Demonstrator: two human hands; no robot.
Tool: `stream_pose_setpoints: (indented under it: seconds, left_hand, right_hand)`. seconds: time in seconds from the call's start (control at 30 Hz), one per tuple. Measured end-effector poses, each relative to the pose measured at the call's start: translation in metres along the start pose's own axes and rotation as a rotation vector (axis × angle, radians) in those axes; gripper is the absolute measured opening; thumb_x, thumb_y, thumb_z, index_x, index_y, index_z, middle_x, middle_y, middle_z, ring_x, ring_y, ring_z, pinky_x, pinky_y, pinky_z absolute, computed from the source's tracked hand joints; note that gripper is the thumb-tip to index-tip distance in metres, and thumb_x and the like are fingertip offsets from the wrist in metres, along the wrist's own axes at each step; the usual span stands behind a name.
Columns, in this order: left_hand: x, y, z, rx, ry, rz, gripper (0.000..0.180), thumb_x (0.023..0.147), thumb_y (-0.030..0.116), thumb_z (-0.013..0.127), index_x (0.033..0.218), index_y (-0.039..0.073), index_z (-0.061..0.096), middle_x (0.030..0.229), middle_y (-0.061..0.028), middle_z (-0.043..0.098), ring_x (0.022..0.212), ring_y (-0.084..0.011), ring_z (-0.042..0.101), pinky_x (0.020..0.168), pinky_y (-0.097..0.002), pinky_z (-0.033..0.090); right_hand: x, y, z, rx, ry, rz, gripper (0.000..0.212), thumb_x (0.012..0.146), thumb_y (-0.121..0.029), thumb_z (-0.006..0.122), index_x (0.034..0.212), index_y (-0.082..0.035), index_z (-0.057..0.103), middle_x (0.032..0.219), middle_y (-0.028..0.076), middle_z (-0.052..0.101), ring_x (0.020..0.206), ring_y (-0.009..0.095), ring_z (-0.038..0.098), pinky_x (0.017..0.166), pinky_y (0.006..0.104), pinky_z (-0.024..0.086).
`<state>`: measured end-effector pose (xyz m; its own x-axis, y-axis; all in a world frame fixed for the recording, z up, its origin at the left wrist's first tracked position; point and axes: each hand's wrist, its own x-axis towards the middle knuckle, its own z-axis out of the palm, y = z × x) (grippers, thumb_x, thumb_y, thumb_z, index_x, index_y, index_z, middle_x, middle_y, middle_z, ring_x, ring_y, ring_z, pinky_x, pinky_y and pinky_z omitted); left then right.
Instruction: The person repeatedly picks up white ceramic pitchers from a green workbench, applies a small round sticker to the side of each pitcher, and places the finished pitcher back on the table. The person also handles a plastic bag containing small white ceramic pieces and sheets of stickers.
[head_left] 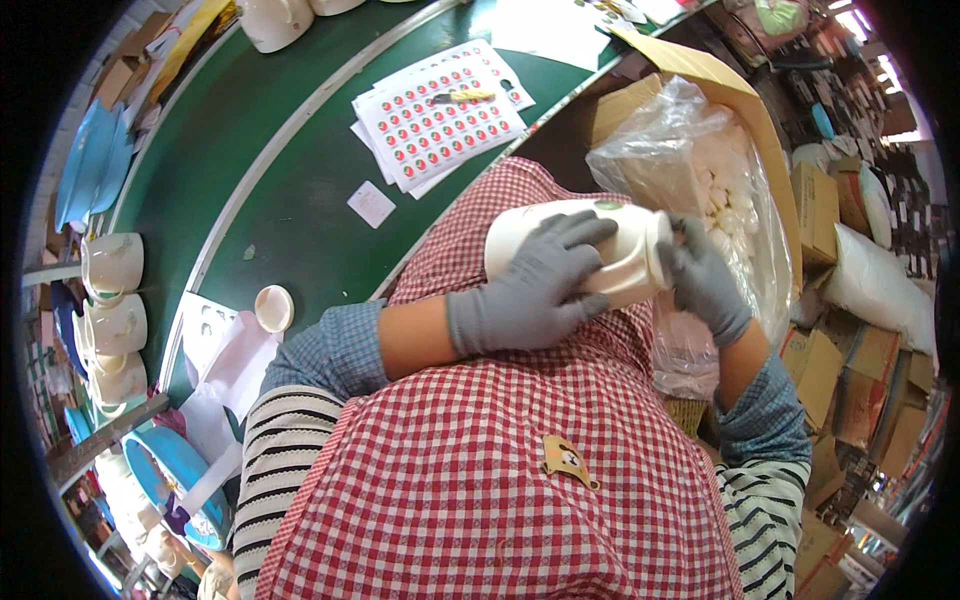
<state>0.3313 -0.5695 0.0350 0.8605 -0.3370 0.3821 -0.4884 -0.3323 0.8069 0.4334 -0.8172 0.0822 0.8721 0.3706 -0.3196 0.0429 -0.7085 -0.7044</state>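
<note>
A white plastic pitcher point(628, 232) with a side handle lies tilted on its side above my lap, its rim end toward the right. My left hand point(540, 285), in a grey glove, is wrapped round the pitcher's body near the handle. At the rim end, the gloved fingers of my right hand point(706, 278) are bent against the edge. Whether a small part is also between those fingers is hidden. Just beyond that hand stands an open cardboard box point(735, 82) lined with a clear plastic bag point(640, 150), with many small cream-coloured pieces inside.
Sticker sheets point(430, 150) with red-and-green round labels lie on the green table point(300, 215), a cutter-like tool point(465, 97) on top. Nearby are a small white card point(371, 204) and a round cream lid point(274, 309). More pitchers point(118, 325) stand left; cartons point(815, 215) are stacked right.
</note>
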Motion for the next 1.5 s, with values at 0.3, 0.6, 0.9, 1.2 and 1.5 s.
stream_pose_setpoints:
  seconds: [0.3,0.6,0.9,1.2,1.5]
  left_hand:
    - [-0.102,-0.012,-0.15,-0.585,1.001,-0.352,0.04,0.095,0.013,0.065,0.131,0.0,0.054,0.115,-0.0049,0.064,0.099,-0.0143,0.061,0.094,-0.0313,0.047]
    - [-0.149,-0.128,-0.142,0.063,1.489,-0.348,0.048,0.091,-0.002,0.061,0.136,-0.003,0.045,0.136,-0.0061,0.048,0.111,-0.014,0.052,0.093,-0.0261,0.042]
    - [-0.157,-0.118,-0.106,-0.248,1.553,-0.488,0.051,0.089,0.0,0.063,0.135,-0.003,0.043,0.138,-0.0092,0.046,0.122,-0.0166,0.049,0.1,-0.0301,0.042]
    - [-0.087,-0.167,-0.078,0.535,0.446,-0.594,0.058,0.082,0.022,0.068,0.135,0.004,0.051,0.141,-0.0183,0.046,0.132,-0.0356,0.044,0.113,-0.0472,0.032]
    - [-0.077,-0.217,-0.077,0.706,0.315,-0.634,0.052,0.084,0.031,0.065,0.131,0.01,0.056,0.143,-0.0155,0.044,0.138,-0.0355,0.036,0.115,-0.0522,0.028]
  right_hand:
    - [0.213,-0.028,0.085,-0.286,0.195,-0.594,0.043,0.092,-0.037,0.063,0.128,-0.012,0.063,0.13,0.011,0.062,0.117,0.027,0.059,0.098,0.0375,0.047]
    - [0.296,-0.099,0.212,-0.933,0.067,-0.448,0.041,0.092,-0.043,0.056,0.127,-0.021,0.062,0.136,0.004,0.057,0.129,0.023,0.051,0.112,0.0443,0.029]
    - [0.315,-0.105,0.209,-0.851,0.038,-0.368,0.023,0.087,-0.029,0.064,0.104,-0.014,0.068,0.114,0.01,0.065,0.104,0.03,0.064,0.094,0.0399,0.047]
    - [0.292,-0.143,0.237,-0.481,-0.308,-0.326,0.047,0.095,-0.044,0.052,0.129,-0.012,0.053,0.115,0.02,0.067,0.108,0.034,0.065,0.095,0.043,0.049]
    - [0.308,-0.14,0.256,-0.674,-0.403,-0.385,0.037,0.096,-0.049,0.053,0.118,-0.022,0.065,0.114,0.004,0.07,0.106,0.023,0.067,0.092,0.039,0.051]
